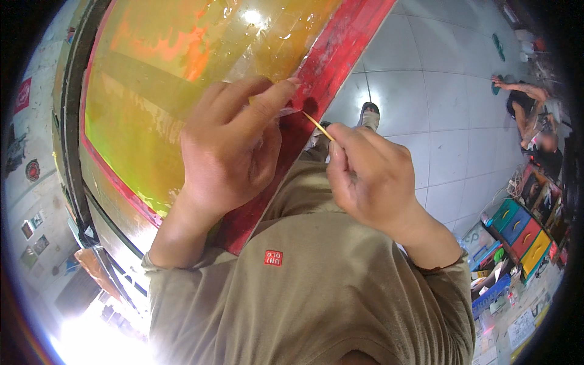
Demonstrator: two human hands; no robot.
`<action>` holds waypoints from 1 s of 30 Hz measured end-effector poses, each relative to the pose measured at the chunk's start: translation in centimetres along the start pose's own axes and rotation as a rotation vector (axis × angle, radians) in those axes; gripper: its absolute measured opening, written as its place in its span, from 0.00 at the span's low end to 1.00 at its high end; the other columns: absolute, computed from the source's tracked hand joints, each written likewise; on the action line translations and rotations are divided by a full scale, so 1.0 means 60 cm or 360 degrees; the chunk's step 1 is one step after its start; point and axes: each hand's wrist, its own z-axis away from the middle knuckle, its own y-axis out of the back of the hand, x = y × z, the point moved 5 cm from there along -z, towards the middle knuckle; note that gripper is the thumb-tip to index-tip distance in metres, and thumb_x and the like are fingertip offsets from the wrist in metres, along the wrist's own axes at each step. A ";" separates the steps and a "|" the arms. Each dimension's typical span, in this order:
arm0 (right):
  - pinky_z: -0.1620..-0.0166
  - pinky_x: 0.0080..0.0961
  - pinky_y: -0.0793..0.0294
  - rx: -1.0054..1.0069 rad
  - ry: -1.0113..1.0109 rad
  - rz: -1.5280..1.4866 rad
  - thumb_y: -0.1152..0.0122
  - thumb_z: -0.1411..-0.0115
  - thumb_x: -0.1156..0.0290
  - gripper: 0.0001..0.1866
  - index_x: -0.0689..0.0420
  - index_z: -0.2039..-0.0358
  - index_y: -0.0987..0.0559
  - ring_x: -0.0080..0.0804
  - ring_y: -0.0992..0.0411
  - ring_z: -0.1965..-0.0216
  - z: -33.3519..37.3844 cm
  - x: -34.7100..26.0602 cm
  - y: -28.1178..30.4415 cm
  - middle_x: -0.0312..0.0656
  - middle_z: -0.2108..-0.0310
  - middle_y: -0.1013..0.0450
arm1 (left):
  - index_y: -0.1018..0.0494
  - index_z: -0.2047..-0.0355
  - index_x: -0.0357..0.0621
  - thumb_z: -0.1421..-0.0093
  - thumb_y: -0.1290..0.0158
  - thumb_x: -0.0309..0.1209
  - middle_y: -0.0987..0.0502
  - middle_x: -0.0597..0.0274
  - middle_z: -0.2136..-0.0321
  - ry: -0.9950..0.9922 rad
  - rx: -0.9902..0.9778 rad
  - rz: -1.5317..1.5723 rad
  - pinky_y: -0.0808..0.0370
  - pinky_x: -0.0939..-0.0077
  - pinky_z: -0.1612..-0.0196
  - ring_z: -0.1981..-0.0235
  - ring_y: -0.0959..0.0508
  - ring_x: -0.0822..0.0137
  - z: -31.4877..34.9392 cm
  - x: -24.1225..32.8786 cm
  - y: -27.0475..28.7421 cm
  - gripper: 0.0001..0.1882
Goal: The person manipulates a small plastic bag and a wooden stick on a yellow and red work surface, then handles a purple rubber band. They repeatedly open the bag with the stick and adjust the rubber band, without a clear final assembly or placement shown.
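Note:
Pinched between the thumb and fingers of my right hand (pixel 372 173) is a thin wooden stick (pixel 319 126), like a toothpick or skewer. Its tip points up and left, close to my left hand (pixel 231 137). The left fingers are curled, with the index finger reaching forward. From under them a small thin, clear piece (pixel 291 112) sticks out toward the stick's tip; what it is cannot be made out. Both hands are over the near right edge of a wet, glossy yellow panel (pixel 140 131) with a red border (pixel 331 58) and an orange patch.
White floor tiles (pixel 447 100) lie to the right, where my shoe (pixel 369 115) shows. Another person (pixel 532 112) is low at the far right, near a green sandal (pixel 499 47). Coloured drawers (pixel 520 228) and clutter stand at the lower right. A dark rail (pixel 73 115) borders the panel's left side.

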 end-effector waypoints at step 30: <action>0.84 0.27 0.39 0.0538 0.0290 0.0158 0.39 0.56 0.83 0.09 0.60 0.72 0.24 0.35 0.34 0.86 0.002 0.002 -0.012 0.40 0.85 0.34 | 0.22 0.72 0.36 0.56 0.41 0.14 0.26 0.57 0.77 0.0057 0.0233 0.0501 0.32 0.77 0.73 0.75 0.27 0.64 0.012 -0.020 -0.036 0.09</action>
